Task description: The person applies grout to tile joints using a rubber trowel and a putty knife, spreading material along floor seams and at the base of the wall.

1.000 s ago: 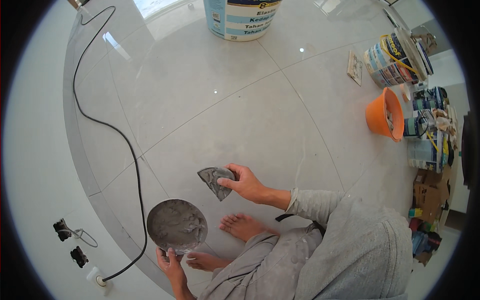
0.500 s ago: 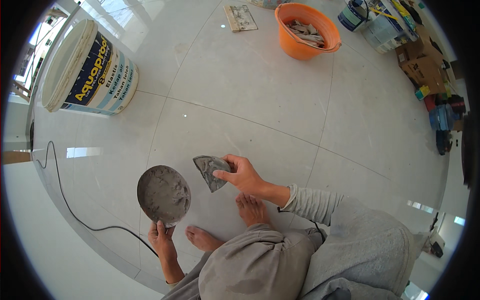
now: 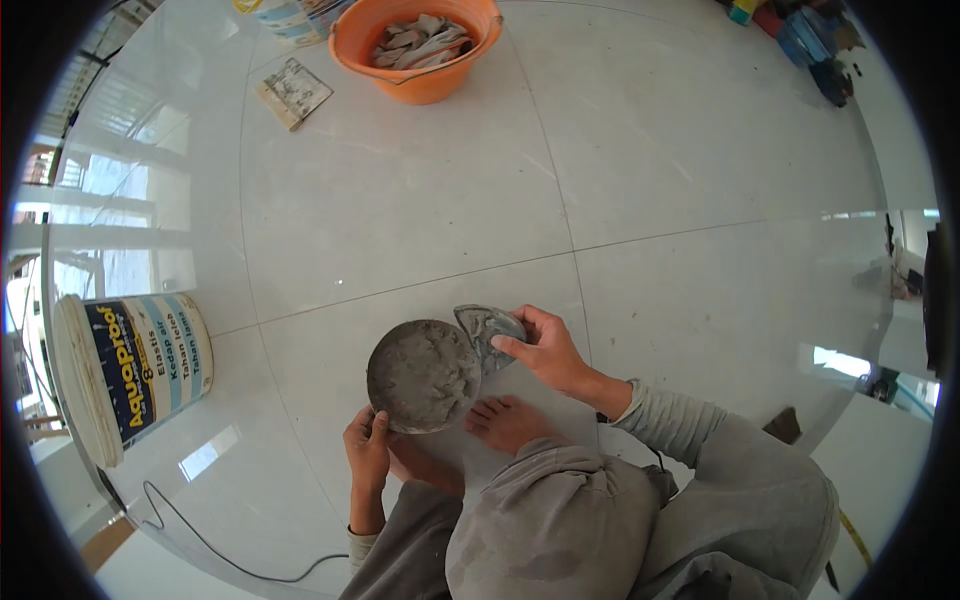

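A round bowl (image 3: 424, 376) full of wet grey mortar is gripped at its near rim by my left hand (image 3: 368, 446), thumb over the edge and fingers beneath. In my right hand (image 3: 545, 350) is a dark, mortar-smeared scraper (image 3: 488, 335), roughly a half-disc with a pointed corner. My right thumb presses its face while the fingers wrap behind. The scraper's left edge is right at the bowl's right rim; I cannot tell whether they touch. Both hands are above the tiled floor (image 3: 420, 230), just in front of my bare feet.
An orange bucket (image 3: 425, 85) with grey rags stands far off, a mortar-stained wooden board (image 3: 293, 92) beside it. A large white bucket (image 3: 160, 370) lies tipped at the left. A black cable (image 3: 230, 565) runs along the floor at the lower left.
My view has turned to the right, so the buckets and board appear shifted left. The bowl and the scraper have come closer together, from apart to edge by edge.
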`<move>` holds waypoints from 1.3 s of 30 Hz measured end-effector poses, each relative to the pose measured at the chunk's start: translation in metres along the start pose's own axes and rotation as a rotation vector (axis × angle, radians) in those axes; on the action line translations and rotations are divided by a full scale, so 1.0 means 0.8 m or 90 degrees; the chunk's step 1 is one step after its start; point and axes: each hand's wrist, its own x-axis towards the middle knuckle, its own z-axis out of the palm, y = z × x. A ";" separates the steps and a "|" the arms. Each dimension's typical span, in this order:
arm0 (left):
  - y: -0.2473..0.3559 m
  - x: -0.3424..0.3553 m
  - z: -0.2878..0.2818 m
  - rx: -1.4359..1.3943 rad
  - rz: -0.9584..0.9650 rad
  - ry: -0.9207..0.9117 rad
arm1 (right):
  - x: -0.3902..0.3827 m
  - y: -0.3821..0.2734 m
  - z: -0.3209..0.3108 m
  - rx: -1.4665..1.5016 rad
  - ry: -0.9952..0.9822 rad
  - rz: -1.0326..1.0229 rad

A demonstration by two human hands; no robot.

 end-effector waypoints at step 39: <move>0.160 0.108 0.054 0.377 -0.002 -0.096 | -0.515 0.176 -0.435 -0.244 0.687 0.246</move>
